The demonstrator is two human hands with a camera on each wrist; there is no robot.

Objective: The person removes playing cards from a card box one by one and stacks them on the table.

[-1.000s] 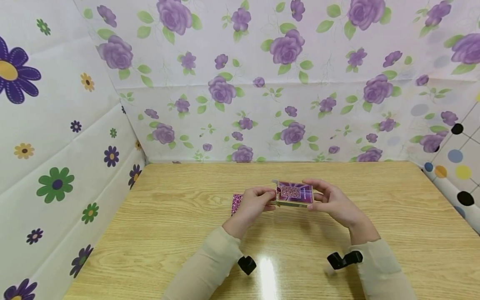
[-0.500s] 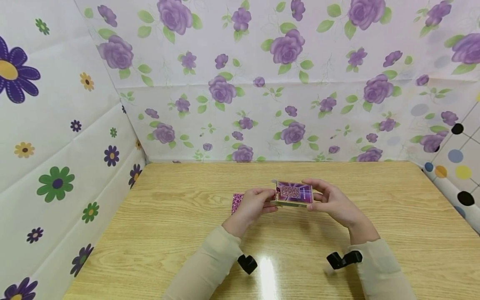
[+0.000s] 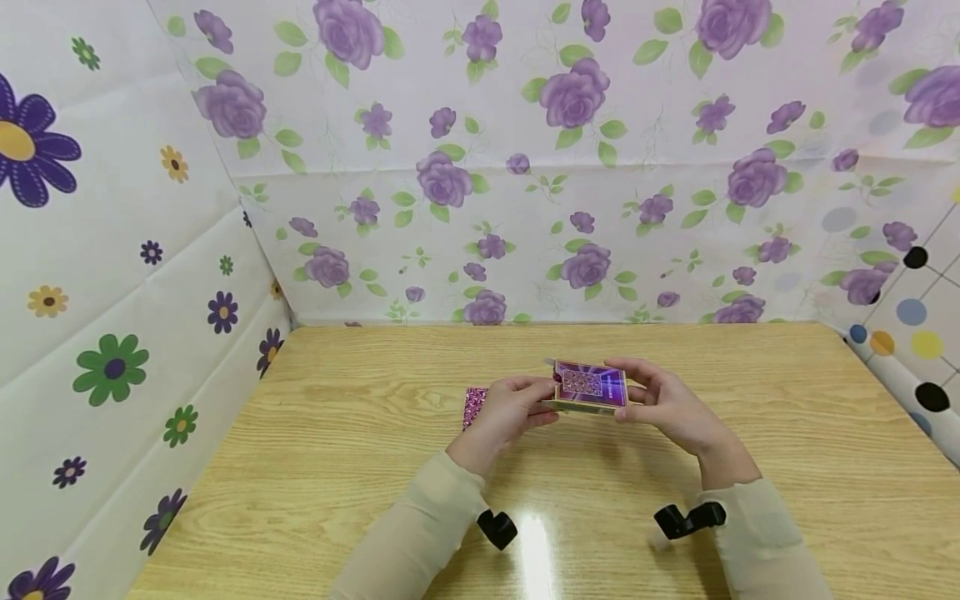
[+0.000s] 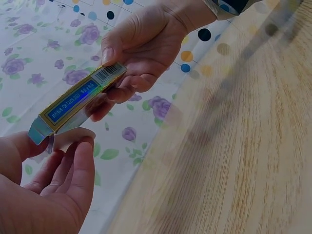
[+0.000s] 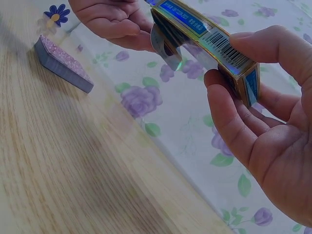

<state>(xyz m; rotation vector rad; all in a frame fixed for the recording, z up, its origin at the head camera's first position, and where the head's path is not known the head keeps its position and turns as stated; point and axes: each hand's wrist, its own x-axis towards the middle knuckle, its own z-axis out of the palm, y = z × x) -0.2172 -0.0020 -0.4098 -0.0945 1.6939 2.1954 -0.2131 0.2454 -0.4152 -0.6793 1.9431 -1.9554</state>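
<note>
Though the left hand (image 3: 512,410), pinching an end flap (image 4: 73,137), had edged slightly rightward, the box (image 3: 591,386), gripped above the table (image 3: 360,467) by the right hand (image 3: 670,410), apparently remained unclosed there, with the cards (image 3: 473,406) lying outside.

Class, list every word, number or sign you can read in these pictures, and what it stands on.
"QB/T 2228-2023", as best it reads: blue strip on the narrow side of the card box.
Characters beside it: too small and blurred to read.
Barcode on that same side: digits too small to read.
White lettering on the purple face: too small to read.
Card deck: no readable text.
</note>
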